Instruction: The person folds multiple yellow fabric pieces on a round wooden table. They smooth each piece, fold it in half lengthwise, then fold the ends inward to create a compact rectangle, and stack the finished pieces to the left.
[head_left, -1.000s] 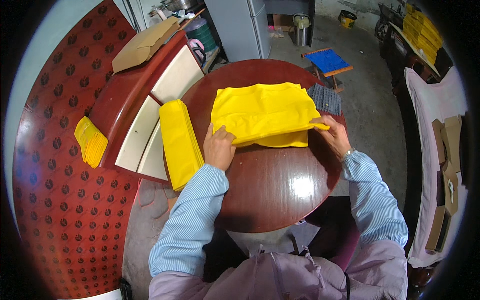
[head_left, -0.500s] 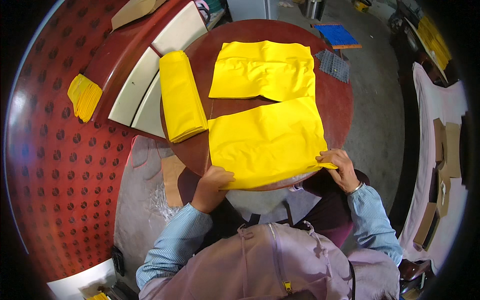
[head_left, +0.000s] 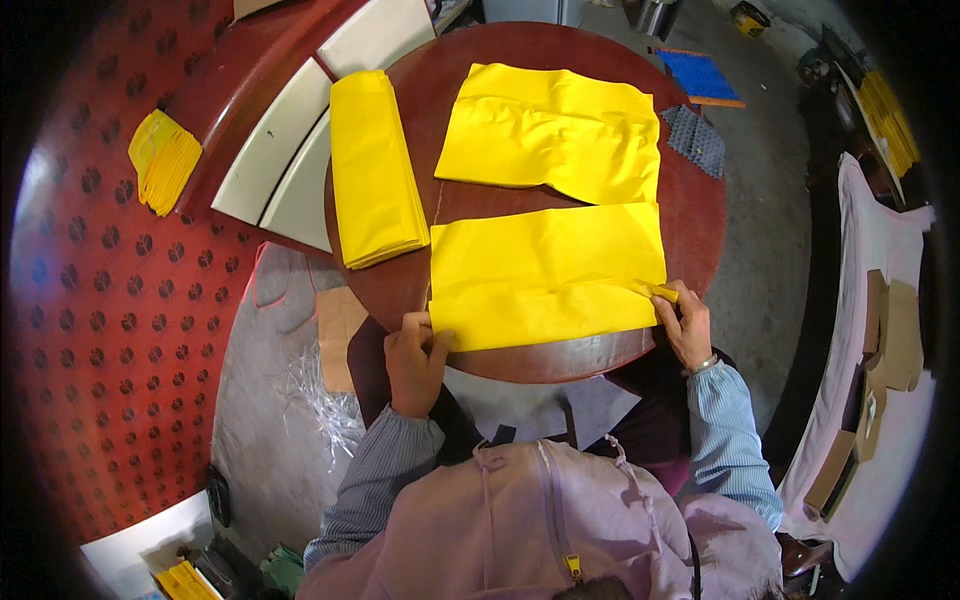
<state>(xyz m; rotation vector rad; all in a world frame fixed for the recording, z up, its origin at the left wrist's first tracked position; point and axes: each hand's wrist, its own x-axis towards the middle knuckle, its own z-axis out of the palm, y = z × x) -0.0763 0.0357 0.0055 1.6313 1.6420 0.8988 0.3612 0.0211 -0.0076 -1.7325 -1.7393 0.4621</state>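
A yellow cloth-like sheet [head_left: 545, 245] lies at the near side of the round table, its near edge folded over in a band. At the band's left end, my left hand [head_left: 413, 358] pinches the sheet between thumb and fingers. Its right end is gripped by my right hand [head_left: 688, 325], where a narrow rolled bit of the yellow material sticks out at the fingers. Just beyond, a second wrinkled yellow sheet [head_left: 555, 130] is spread out. Left of both stands a thick stack of folded yellow pieces [head_left: 375, 170].
Under the sheets is a dark red round table [head_left: 400, 290]. Grey textured mat [head_left: 693, 140] lies at its right edge, near a blue-topped stool [head_left: 700, 78]. More folded yellow pieces [head_left: 163, 162] rest on the red patterned surface at left. Opened cardboard [head_left: 880, 370] sits on pale cloth at right.
The near edge of the sheet has been folded up and away from me, leaving bare table in front. My right hand moved slightly away from me with the edge; my left shifted slightly left.
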